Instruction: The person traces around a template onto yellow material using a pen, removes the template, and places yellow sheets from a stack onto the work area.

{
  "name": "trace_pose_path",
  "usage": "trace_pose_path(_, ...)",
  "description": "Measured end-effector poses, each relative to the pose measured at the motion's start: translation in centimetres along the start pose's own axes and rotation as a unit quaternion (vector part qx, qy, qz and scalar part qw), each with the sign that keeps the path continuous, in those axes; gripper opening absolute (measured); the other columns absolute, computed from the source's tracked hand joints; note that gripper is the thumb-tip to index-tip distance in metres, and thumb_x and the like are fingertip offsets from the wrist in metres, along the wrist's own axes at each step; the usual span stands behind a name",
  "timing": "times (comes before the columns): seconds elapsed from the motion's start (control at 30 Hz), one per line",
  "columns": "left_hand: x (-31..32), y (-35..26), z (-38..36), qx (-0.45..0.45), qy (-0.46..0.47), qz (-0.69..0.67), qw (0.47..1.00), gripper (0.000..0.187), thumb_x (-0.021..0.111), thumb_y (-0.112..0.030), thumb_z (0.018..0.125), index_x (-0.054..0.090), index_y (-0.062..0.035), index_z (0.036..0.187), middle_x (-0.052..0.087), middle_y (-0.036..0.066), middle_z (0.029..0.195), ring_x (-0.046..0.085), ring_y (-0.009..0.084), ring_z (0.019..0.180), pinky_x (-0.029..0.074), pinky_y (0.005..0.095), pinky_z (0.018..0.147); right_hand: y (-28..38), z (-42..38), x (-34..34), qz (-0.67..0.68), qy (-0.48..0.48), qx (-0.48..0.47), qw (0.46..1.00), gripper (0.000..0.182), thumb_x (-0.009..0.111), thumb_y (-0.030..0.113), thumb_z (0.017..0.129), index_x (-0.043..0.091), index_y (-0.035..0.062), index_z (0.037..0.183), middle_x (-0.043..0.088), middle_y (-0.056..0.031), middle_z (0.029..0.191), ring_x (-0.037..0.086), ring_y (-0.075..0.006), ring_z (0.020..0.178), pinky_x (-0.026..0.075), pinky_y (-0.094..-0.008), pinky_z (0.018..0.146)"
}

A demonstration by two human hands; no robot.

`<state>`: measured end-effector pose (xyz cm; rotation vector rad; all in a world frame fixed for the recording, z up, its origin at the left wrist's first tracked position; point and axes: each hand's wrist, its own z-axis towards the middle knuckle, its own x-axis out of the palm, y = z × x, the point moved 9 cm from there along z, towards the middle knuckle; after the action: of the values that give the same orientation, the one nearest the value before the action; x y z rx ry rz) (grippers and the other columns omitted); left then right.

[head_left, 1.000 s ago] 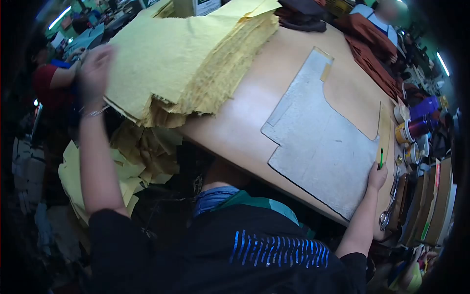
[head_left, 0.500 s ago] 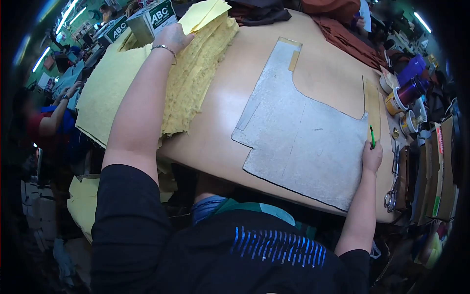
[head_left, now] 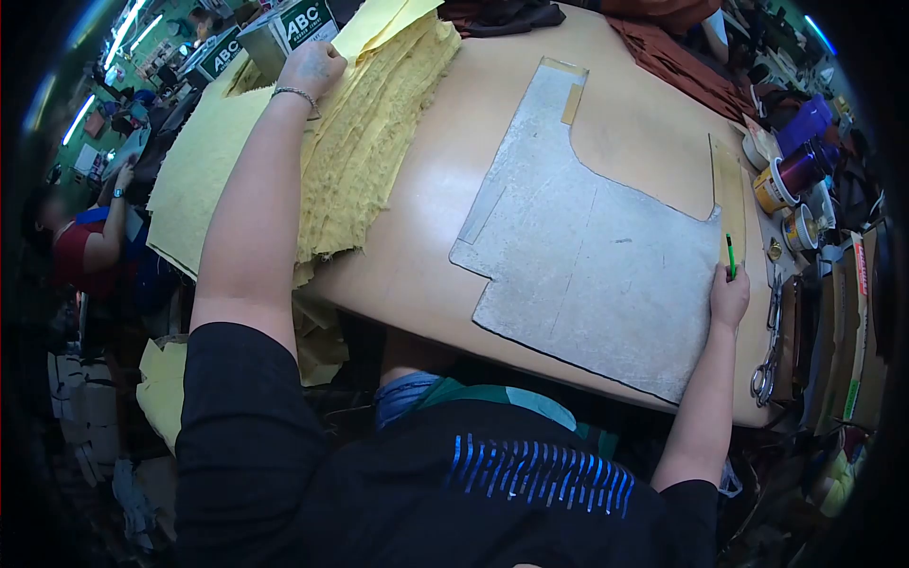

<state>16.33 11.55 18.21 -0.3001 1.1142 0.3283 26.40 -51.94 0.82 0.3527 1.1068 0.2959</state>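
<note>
My left hand (head_left: 311,68) reaches far across a thick stack of yellow fabric sheets (head_left: 360,142) and rests on its top sheet near the far edge, fingers down on the cloth. A bracelet circles that wrist. My right hand (head_left: 729,295) holds a green pen (head_left: 730,256) upright and sits at the right edge of a grey metal pattern template (head_left: 587,246), which lies flat on the tan table (head_left: 445,180).
Boxes marked ABC (head_left: 289,24) stand behind the yellow stack. Brown fabric (head_left: 682,66) lies at the far right. Tape rolls and cups (head_left: 791,185), scissors (head_left: 765,364) and cardboard boxes (head_left: 852,331) line the right edge. Another person in red (head_left: 80,251) works at left.
My left arm swung from the stack's left side up over the yellow stack and now rests on its far top. The right hand stayed at the template edge with the pen.
</note>
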Motion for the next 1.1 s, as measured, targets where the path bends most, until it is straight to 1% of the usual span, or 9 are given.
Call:
trace_pose_path(0.1,-0.2,-1.4,-0.8,0.023,-0.024,0.028,0.999,0.033,0.054,-0.035,0.071,0.063,-0.0032,0.073,0.060,0.019,0.076,0.058,0.0296,0.075,0.046,0.0360,0.071,0.0,0.0,0.1,0.000,0.006,0.005,1.000,0.024,0.055,0.022,0.075,0.051,-0.0017,0.074,0.053,-0.0169,0.073,0.053,-0.0318,0.068,0.041,-0.0392,0.063)
trace_pose_path(0.3,-0.2,-2.5,-1.4,0.029,-0.014,0.070,0.997,0.049,0.053,-0.044,0.073,0.059,0.0046,0.076,0.058,0.023,0.078,0.057,0.0314,0.077,0.045,0.0373,0.071,-0.1,0.1,0.1,0.004,0.002,0.006,1.000,0.024,0.055,0.022,0.075,0.051,-0.0016,0.074,0.053,-0.0169,0.074,0.053,-0.0317,0.068,0.041,-0.0391,0.063)
trace_pose_path(0.5,0.0,-1.6,-0.9,-0.009,0.014,0.043,0.999,0.043,0.055,-0.041,0.072,0.060,0.0007,0.079,0.059,0.020,0.082,0.057,0.0306,0.079,0.045,0.0366,0.072,-0.6,0.2,0.4,0.010,0.004,0.007,1.000,0.025,0.055,0.022,0.075,0.051,-0.0017,0.074,0.053,-0.0167,0.073,0.053,-0.0316,0.068,0.041,-0.0388,0.064)
trace_pose_path(0.7,0.6,-1.0,-0.4,0.023,0.041,0.043,0.998,0.029,0.050,-0.031,0.073,0.061,-0.0045,0.079,0.059,0.018,0.085,0.056,0.0315,0.082,0.044,0.0356,0.074,-0.6,0.2,0.4,0.014,0.004,0.005,1.000,0.024,0.056,0.022,0.075,0.051,-0.0014,0.074,0.053,-0.0163,0.073,0.053,-0.0313,0.068,0.041,-0.0386,0.063)
trace_pose_path(0.8,-0.9,0.5,0.1,-0.020,-0.018,0.014,1.000,0.029,0.046,-0.028,0.073,0.061,-0.0048,0.080,0.058,0.019,0.088,0.055,0.0334,0.084,0.044,0.0361,0.075,-0.4,0.2,0.3,0.009,0.005,0.012,1.000,0.024,0.056,0.022,0.075,0.051,-0.0011,0.073,0.053,-0.0158,0.073,0.053,-0.0310,0.068,0.041,-0.0385,0.063)
trace_pose_path(0.87,-1.8,5.5,2.0,-0.060,-0.092,0.007,0.994,0.033,0.043,-0.030,0.074,0.060,-0.0052,0.085,0.057,0.019,0.090,0.054,0.0356,0.085,0.043,0.0387,0.076,-0.3,0.1,0.1,0.007,0.000,0.011,1.000,0.023,0.056,0.022,0.075,0.051,-0.0010,0.073,0.053,-0.0156,0.073,0.053,-0.0308,0.067,0.041,-0.0384,0.063)
trace_pose_path(0.93,-5.1,10.5,1.8,-0.125,-0.149,-0.071,0.978,0.036,0.042,-0.032,0.074,0.059,-0.0058,0.092,0.057,0.020,0.094,0.054,0.0343,0.090,0.042,0.0395,0.078,-0.5,0.1,0.2,0.007,-0.004,0.007,1.000,0.023,0.056,0.022,0.075,0.051,-0.0008,0.073,0.053,-0.0153,0.072,0.053,-0.0305,0.067,0.041,-0.0382,0.062)
trace_pose_path(0.97,-7.0,13.5,1.2,-0.240,-0.123,-0.023,0.963,0.039,0.042,-0.034,0.074,0.057,-0.0060,0.098,0.054,0.019,0.103,0.051,0.0332,0.097,0.040,0.0379,0.081,-0.5,0.1,0.2,0.009,-0.006,0.005,1.000,0.023,0.056,0.022,0.075,0.051,-0.0007,0.073,0.053,-0.0151,0.072,0.053,-0.0303,0.067,0.041,-0.0380,0.062)
trace_pose_path(1.1,-16.7,25.1,-4.1,-0.308,-0.272,-0.015,0.911,0.039,0.044,-0.034,0.074,0.057,-0.0048,0.097,0.054,0.019,0.100,0.051,0.0324,0.094,0.040,0.0372,0.080,-0.3,-0.1,0.0,0.026,-0.014,0.001,1.000,0.023,0.056,0.022,0.075,0.051,-0.0004,0.073,0.053,-0.0148,0.071,0.053,-0.0301,0.066,0.041,-0.0377,0.061)
